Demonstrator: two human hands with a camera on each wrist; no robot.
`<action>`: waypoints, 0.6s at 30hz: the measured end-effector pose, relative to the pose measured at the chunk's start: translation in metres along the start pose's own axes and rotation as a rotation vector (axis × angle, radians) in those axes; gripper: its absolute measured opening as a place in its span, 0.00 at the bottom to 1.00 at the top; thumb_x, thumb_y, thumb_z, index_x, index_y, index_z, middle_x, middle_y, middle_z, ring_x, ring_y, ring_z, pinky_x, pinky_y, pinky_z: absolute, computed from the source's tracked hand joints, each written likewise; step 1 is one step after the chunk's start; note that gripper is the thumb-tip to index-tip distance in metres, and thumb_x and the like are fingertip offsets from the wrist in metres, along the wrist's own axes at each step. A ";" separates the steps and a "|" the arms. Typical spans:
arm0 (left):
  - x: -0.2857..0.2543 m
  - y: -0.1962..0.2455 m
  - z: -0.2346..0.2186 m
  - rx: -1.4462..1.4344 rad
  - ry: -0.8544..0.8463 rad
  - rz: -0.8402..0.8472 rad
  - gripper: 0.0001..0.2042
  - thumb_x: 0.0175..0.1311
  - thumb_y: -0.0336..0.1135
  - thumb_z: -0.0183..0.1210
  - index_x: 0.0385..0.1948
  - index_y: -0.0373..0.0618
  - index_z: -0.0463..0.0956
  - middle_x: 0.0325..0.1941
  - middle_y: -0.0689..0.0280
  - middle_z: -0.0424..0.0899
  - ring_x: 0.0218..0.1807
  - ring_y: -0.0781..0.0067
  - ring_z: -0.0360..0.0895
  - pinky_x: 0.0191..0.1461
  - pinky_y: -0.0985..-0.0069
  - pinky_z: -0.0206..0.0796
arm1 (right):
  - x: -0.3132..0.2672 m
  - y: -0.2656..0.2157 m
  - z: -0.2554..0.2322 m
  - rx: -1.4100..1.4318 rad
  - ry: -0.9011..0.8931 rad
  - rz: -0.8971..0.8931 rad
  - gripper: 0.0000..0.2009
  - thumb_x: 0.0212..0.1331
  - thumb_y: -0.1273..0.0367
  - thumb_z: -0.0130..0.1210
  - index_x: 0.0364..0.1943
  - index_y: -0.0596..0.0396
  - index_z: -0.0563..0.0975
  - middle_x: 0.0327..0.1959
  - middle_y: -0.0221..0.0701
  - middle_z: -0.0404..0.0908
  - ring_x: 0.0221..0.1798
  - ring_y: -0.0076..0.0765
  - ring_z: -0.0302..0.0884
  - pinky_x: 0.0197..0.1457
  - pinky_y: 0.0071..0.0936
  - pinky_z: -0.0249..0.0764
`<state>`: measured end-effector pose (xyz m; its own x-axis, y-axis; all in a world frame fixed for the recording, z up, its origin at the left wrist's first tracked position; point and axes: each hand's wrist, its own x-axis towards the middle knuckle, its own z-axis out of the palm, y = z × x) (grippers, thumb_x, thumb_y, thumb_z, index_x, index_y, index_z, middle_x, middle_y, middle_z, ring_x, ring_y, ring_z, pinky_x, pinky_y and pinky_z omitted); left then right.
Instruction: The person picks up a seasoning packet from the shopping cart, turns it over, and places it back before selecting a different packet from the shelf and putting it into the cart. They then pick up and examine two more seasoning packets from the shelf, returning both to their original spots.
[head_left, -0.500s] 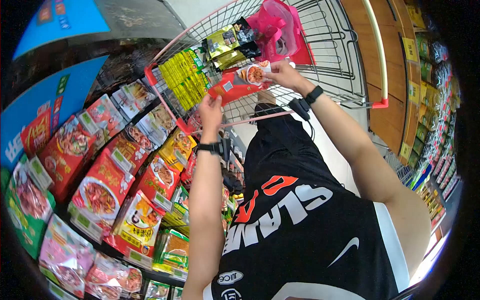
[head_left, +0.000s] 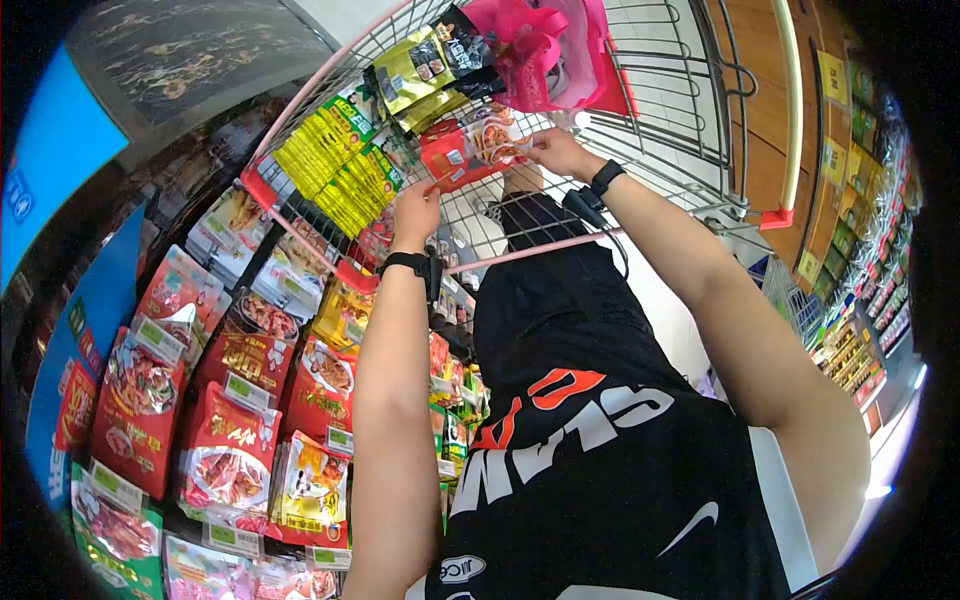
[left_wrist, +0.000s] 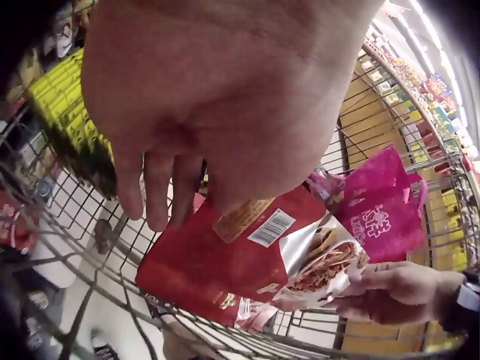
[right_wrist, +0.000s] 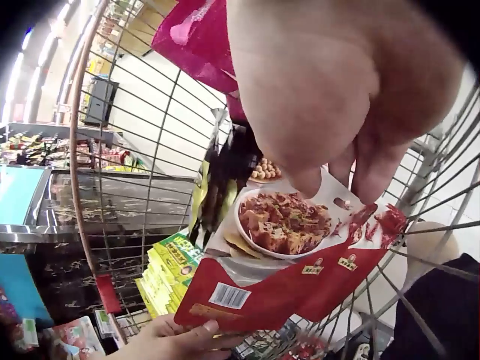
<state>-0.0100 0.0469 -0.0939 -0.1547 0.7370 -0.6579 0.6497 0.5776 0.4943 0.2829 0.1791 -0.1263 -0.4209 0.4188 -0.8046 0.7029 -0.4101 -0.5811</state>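
Two overlapping red food packets (head_left: 462, 158) (right_wrist: 300, 281) are held between both hands over the cart. The left hand (head_left: 417, 213) pinches their lower red end, thumb on top in the right wrist view. The right hand (head_left: 562, 153) pinches the opposite, pale edge beside a hang hole, near the printed bowl of food. In the left wrist view the red packet (left_wrist: 217, 259) lies beyond the left hand (left_wrist: 217, 97), a barcode facing up.
The wire cart (head_left: 470, 265) holds stacked yellow-green packets (head_left: 335, 165), black and gold packets (head_left: 425, 70) and a pink bag (head_left: 545, 50). Shelves of bagged food (head_left: 228, 455) stand at the left; a wooden shelf unit (head_left: 765, 100) is at the right.
Both hands and the packets have moved slightly, further over the cart basket. The cart and shelves have shifted in the head view.
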 end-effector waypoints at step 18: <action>0.041 -0.009 -0.017 -0.138 -0.159 -0.134 0.22 0.70 0.41 0.54 0.61 0.40 0.71 0.54 0.51 0.83 0.56 0.51 0.80 0.59 0.62 0.70 | 0.044 0.031 0.001 -0.208 -0.006 0.276 0.39 0.58 0.63 0.59 0.74 0.51 0.56 0.72 0.48 0.65 0.67 0.47 0.72 0.69 0.32 0.68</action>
<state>-0.0349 0.0774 -0.1160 -0.1069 0.5923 -0.7986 0.5218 0.7171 0.4621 0.2856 0.1844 -0.1795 -0.2013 0.3098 -0.9292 0.8926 -0.3327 -0.3043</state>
